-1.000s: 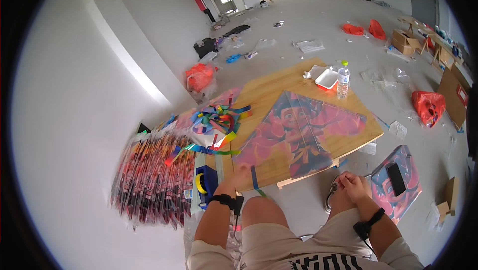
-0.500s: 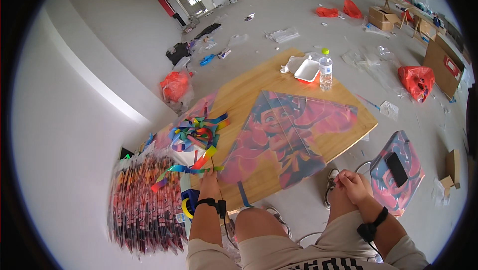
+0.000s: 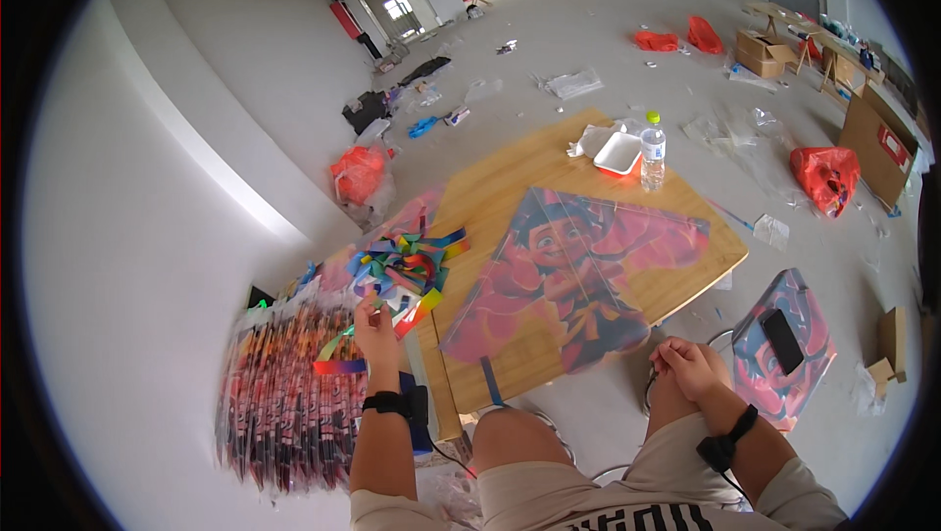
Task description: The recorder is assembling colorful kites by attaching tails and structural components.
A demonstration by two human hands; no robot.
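Because the ribbons [image 3: 397, 265] lie overlapped to the left of the kite [image 3: 586, 247], which rests flat on the tabletop [image 3: 470, 374], a pull on one strip could, in our judgement, drag out others, through tangling. Left hand [image 3: 376, 332]: extended forward, left of the kite, beside the ribbons; whether its grip holds one cannot be told. Right hand [image 3: 690, 364]: over the right knee [image 3: 676, 404], nearer the wearer than the kite, grip curled narrow, nothing seen inside.

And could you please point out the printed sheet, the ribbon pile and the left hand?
Printed sheet [image 3: 585, 279]: head view, its middle.
Ribbon pile [image 3: 404, 263]: head view, its middle.
Left hand [image 3: 375, 327]: head view, its middle.
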